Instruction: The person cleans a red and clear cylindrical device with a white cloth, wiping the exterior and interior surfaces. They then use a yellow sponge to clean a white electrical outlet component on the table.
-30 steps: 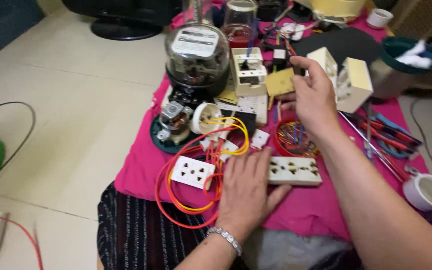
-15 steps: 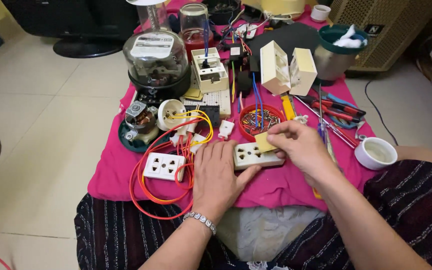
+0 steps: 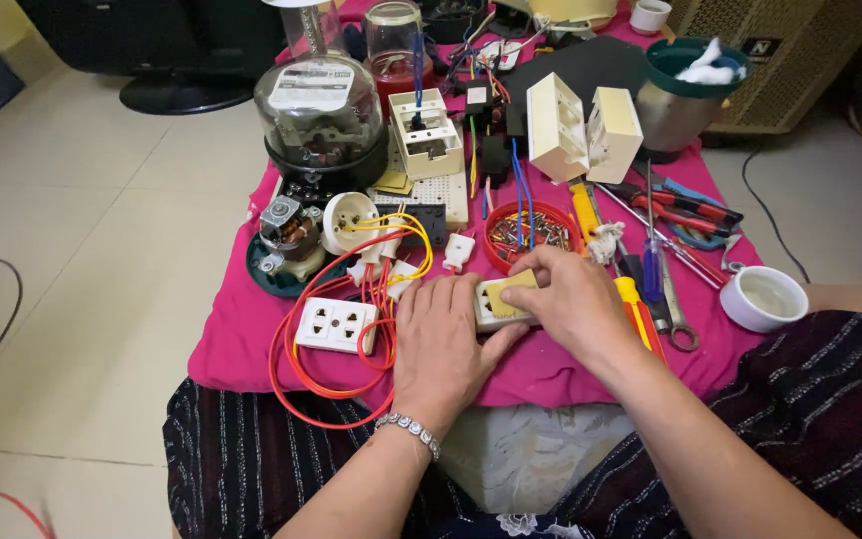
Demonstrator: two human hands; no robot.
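Both hands closed in since earlier: left hand [image 3: 441, 344] flat, fingers spread, pinning cream plastic socket strip [image 3: 496, 304] on pink cloth [image 3: 241, 334]; right hand [image 3: 566, 299] curled, gripping strip's end. Glossy red wire loops [image 3: 296, 364] at 9 o'clock.

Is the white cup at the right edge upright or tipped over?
Upright: the white cup stands on the pink cloth, its round open mouth facing up.

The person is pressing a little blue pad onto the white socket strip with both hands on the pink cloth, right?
Not quite. The pad is yellow, not blue, as the head view shows. The left hand and right hand are both on the white socket strip on the pink cloth.
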